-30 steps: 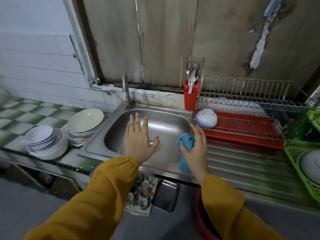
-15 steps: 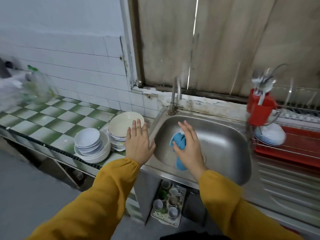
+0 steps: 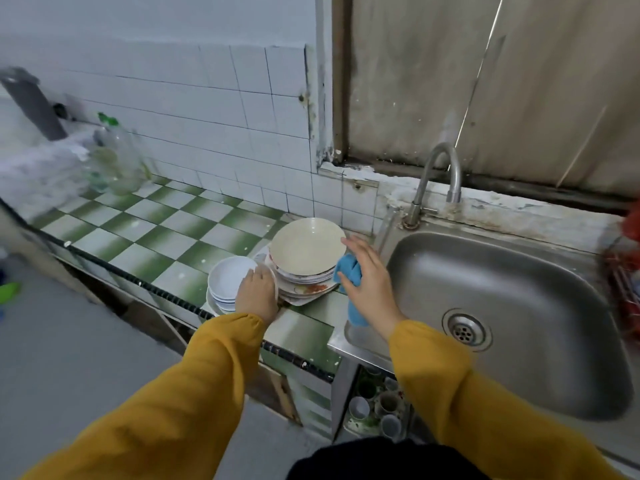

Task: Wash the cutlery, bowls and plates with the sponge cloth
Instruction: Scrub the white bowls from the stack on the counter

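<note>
A stack of small white bowls [image 3: 227, 277] stands on the green checked counter [image 3: 156, 233]. My left hand [image 3: 257, 294] is on the right rim of the top bowl, fingers curled over its edge. Beside it is a pile of plates topped by a cream bowl [image 3: 306, 245]. My right hand [image 3: 369, 284] hovers at the right edge of that pile, fingers spread, holding the blue sponge cloth [image 3: 349, 271] under the palm; the cloth's tail hangs down toward the sink's rim.
A steel sink [image 3: 519, 306] with a drain [image 3: 465, 329] and a curved tap [image 3: 440, 181] lies to the right. A red rack [image 3: 628, 278] shows at the right edge. A glass jar [image 3: 114, 161] stands at the counter's back left. Cups sit on a shelf below the sink [image 3: 377, 407].
The view swung left. My left hand moved from beside the plates onto the white bowl stack. My right hand carried the cloth out of the sink basin to the plate pile.
</note>
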Demonstrator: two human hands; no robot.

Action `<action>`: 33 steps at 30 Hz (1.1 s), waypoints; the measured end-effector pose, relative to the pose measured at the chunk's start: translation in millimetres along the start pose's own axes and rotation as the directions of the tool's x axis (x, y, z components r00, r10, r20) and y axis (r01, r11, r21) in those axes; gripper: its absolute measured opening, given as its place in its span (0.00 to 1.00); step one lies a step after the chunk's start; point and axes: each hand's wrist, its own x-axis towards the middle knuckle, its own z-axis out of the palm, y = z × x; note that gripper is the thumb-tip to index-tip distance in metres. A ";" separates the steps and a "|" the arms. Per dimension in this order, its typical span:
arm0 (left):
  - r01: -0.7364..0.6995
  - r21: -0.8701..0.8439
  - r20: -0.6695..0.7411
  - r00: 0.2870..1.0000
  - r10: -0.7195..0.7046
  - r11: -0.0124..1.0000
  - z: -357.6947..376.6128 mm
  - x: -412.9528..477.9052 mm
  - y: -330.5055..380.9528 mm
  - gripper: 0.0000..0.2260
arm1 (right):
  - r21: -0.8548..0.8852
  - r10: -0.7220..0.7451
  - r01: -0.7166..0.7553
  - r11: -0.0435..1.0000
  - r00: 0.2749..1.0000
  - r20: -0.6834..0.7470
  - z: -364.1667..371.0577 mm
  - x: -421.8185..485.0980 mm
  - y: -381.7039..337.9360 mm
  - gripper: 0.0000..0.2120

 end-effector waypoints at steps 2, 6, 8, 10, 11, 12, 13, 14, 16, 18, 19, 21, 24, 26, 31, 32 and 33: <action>0.047 -0.017 0.057 0.997 -0.046 0.999 6.3 7.6 -13.7 0.28 | -0.022 -0.012 0.013 1.000 0.999 0.041 12.9 11.7 2.5 0.28; 0.116 -0.035 0.114 0.987 -0.112 0.993 16.9 19.1 -31.7 0.22 | -0.052 -0.030 0.037 0.998 0.990 0.136 35.1 32.1 8.6 0.26; 0.108 -0.045 0.154 0.983 -0.099 0.993 22.6 24.6 -39.8 0.17 | -0.088 -0.041 0.061 0.994 0.977 0.210 46.8 40.2 10.2 0.26; 0.086 -0.055 0.170 0.983 -0.075 0.995 27.1 28.3 -47.5 0.14 | -0.108 -0.077 0.116 0.987 0.947 0.313 61.3 50.7 11.3 0.26; 0.074 -0.052 0.174 0.983 -0.064 0.996 28.0 29.0 -50.0 0.14 | -0.111 -0.104 0.154 0.982 0.926 0.363 68.8 55.5 10.8 0.26; 0.068 -0.045 0.175 0.983 -0.059 0.997 28.1 29.2 -51.8 0.15 | -0.107 -0.131 0.190 0.976 0.902 0.411 76.1 59.6 10.0 0.27; 0.071 -0.028 0.177 0.982 -0.065 0.997 26.9 30.1 -53.4 0.15 | -0.100 -0.156 0.224 0.969 0.876 0.456 84.0 64.8 9.0 0.27; 0.091 -0.021 0.174 0.981 -0.086 0.996 24.5 30.5 -53.6 0.16 | -0.097 -0.174 0.254 0.962 0.849 0.498 91.2 68.9 7.7 0.28; 0.130 -0.017 0.172 0.977 -0.125 0.991 21.5 32.0 -56.0 0.18 | -0.105 -0.190 0.304 0.947 0.791 0.582 108.0 77.6 6.1 0.29; 0.131 -0.007 0.160 0.979 -0.128 0.991 22.9 33.5 -59.6 0.19 | -0.147 -0.167 0.346 0.927 0.729 0.664 122.9 83.7 5.6 0.30; 0.128 0.000 0.148 0.981 -0.126 0.992 22.9 33.6 -60.0 0.19 | -0.174 -0.148 0.367 0.914 0.700 0.699 129.5 86.8 6.2 0.30; 0.120 0.015 0.125 0.985 -0.121 0.993 21.6 34.0 -60.1 0.17 | -0.237 -0.103 0.415 0.878 0.648 0.754 141.4 91.9 7.4 0.31; 0.098 0.039 0.077 0.992 -0.100 0.994 16.0 34.6 -60.7 0.15 | -0.352 -0.036 0.526 0.775 0.592 0.805 152.7 96.2 9.7 0.30; 0.096 0.059 0.069 0.993 -0.100 0.994 14.3 34.8 -64.8 0.14 | -0.373 -0.019 0.548 0.748 0.580 0.814 157.0 97.1 11.3 0.28; 0.083 0.003 0.075 0.994 -0.083 0.997 12.6 36.7 -74.5 0.14 | -0.312 -0.048 0.489 0.814 0.593 0.804 163.1 95.0 16.4 0.26; 0.066 -0.041 0.074 0.995 -0.063 0.997 10.9 37.1 -75.2 0.15 | -0.292 -0.043 0.451 0.843 0.599 0.800 163.9 94.7 17.7 0.25; 0.047 -0.093 0.070 0.997 -0.040 0.995 8.9 37.7 -75.9 0.16 | -0.269 -0.038 0.409 0.872 0.603 0.796 164.3 95.1 19.0 0.25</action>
